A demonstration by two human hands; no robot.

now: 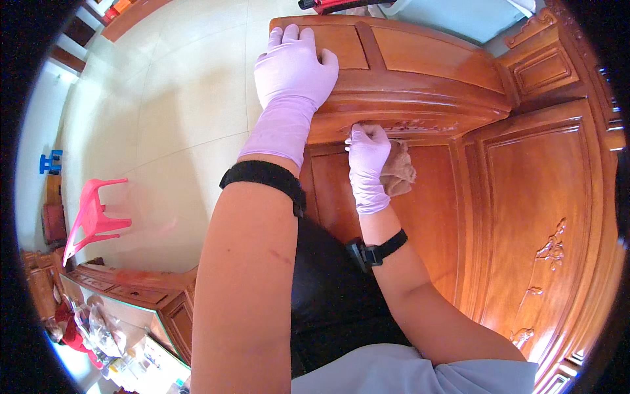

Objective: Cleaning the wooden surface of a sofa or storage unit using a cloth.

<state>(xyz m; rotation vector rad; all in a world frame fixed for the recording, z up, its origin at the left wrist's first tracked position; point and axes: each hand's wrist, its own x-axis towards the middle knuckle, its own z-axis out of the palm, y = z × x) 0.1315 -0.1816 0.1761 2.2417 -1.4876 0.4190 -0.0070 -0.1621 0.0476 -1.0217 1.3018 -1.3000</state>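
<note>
My left hand [298,71], in a pale purple glove, rests palm down on the wooden armrest panel [423,56] of a carved bench. Its thumb is apart from the fingers, and nothing is held in it. Lower and to the right, my right hand [368,145], in a matching glove, is closed on a brown cloth [399,170]. Its fingertips press at the carved relief [423,127] on the inner side of the armrest. Part of the cloth hangs behind the hand, above the wooden seat [433,221]; the part in the fist is hidden.
A tall backrest panel [531,187] with raised carving rises at the right. Pale floor tiles [172,98] spread on the left, where a pink plastic stool [96,214] stands. A glass-topped table [133,315] holding plastic bags is at lower left. A translucent bin [453,22] stands beyond the armrest.
</note>
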